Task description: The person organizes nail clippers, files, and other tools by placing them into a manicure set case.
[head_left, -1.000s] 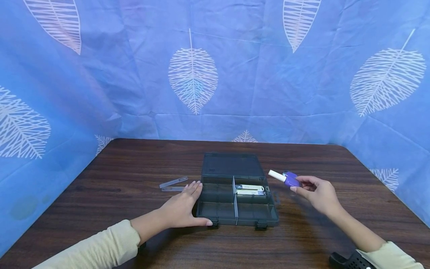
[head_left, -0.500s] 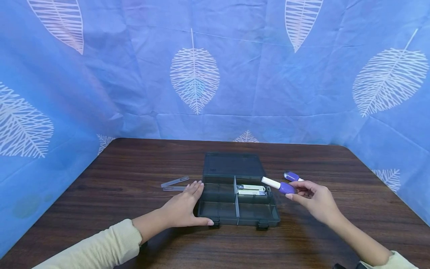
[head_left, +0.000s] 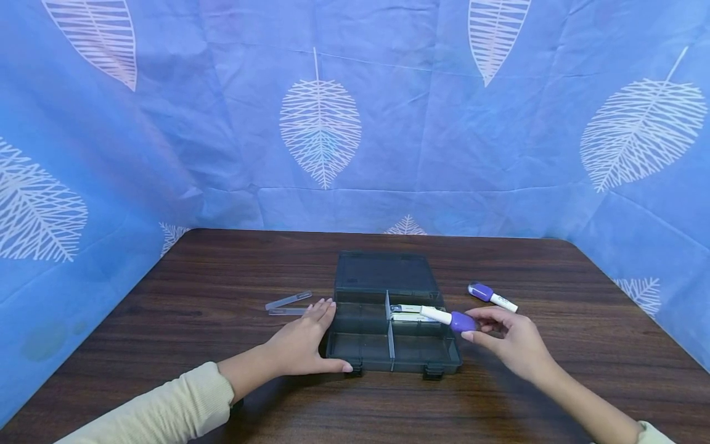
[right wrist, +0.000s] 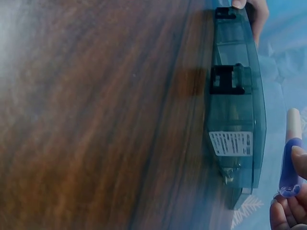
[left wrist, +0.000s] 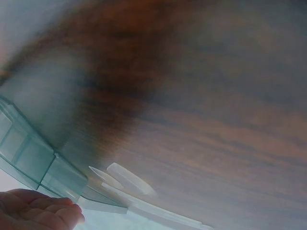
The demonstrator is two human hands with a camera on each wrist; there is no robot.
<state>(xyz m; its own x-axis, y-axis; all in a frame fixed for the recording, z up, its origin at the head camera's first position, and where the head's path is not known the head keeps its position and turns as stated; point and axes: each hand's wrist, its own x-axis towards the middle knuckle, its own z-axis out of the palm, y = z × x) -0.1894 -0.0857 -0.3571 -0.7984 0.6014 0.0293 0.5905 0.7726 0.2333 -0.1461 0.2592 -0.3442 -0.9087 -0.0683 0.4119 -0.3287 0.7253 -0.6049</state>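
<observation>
Fingers of the right hand (head_left: pixel 513 345) pinch a purple bottle (head_left: pixel 463 322) over the right edge of the box (head_left: pixel 360 348). The left hand (head_left: pixel 299 345), fingers extended, touches the box's left side; a second bottle (head_left: pixel 484 292) lies right of it.

The right hand (head_left: pixel 513 345) swings inward from well out beside the dark divided box (head_left: pixel 427 353), carrying the purple bottle (head_left: pixel 463 322) with it. A second ago that bottle is clear of the box; now its white cap reaches in over the right side, lower than before, and covers part of the pale slim pieces (head_left: pixel 406 309) there. The other purple bottle (head_left: pixel 492 297), largely hidden at first, comes into full sight, while the right sleeve (head_left: pixel 656 434) slips nearly out of the head view.
</observation>
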